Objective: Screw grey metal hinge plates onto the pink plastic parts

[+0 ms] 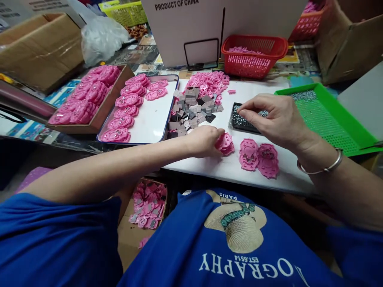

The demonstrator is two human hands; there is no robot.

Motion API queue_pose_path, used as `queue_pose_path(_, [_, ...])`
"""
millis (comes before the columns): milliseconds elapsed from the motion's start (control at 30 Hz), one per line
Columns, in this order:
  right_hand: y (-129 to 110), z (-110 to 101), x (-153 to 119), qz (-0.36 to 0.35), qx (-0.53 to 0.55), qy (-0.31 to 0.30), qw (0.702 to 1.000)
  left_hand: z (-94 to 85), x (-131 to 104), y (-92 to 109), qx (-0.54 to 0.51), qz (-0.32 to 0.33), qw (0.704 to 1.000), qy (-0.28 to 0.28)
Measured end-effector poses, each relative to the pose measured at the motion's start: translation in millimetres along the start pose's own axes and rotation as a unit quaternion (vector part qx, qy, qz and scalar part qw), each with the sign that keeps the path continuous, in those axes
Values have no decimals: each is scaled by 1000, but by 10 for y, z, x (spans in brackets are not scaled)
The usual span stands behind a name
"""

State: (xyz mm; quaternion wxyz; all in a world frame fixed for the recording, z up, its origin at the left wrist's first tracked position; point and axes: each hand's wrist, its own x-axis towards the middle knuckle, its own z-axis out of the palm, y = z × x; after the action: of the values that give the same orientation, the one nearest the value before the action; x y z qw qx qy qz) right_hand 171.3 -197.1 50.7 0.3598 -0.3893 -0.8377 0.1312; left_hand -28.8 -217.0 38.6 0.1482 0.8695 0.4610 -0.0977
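My left hand (205,141) reaches across the white work surface, its fingers closed around the near side of a small stack of pink plastic pieces (226,144). Over the black perforated tray (243,122), which holds small shiny metal parts, my right hand (277,119) is in a pinch. Anything between its thumb and forefinger is too small to make out. Two pink frame-shaped pieces, a left one (249,154) and a right one (267,160), lie side by side below it, with small metal bits on them. Behind my left hand are loose grey squares (191,109) and a heap of small pink parts (206,85).
At left stand a white tray (152,119) with rows of pink pieces and a cardboard box (116,85) full of them. A red basket (254,65) is at the back, a green tray (335,123) at right. Another box of pink parts (149,204) sits below the table edge.
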Motion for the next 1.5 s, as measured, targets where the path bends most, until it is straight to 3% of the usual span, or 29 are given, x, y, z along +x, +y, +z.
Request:
queue_pose_path(233, [49, -11, -209, 24, 7, -13, 1000, -112, -75, -173, -171, -73, 983, -9])
queue_pose_path(433, [105, 234, -303, 11, -30, -136, 990, -65, -145, -324, -220, -68, 973, -10])
queue_pose_path(600, [29, 430, -385, -36, -168, -304, 937, -39, -198, -413, -210, -75, 974, 28])
queue_pose_path(733, [-101, 442, -477, -54, -245, -297, 921, -26, -262, -439, -131, -89, 987, 35])
queue_pose_path(933, [-258, 441, -590, -96, -230, -317, 915, 60, -294, -440, -20, -93, 995, 37])
queue_pose_path(1100, [-273, 445, -622, -141, -222, -264, 928, 66, -358, -468, -12, -111, 993, 28])
queue_pose_path(1233, [-205, 489, -589, -228, -171, -233, 930, 37, -440, -467, -12, -121, 992, 11])
queue_pose_path(1367, [-162, 584, -530, -304, -156, -255, 905, 37, -456, -413, -5, -121, 992, -18])
queue_pose_path(1500, [-142, 615, -522, -293, -178, -277, 897, 64, -420, -346, -3, -119, 993, -22])
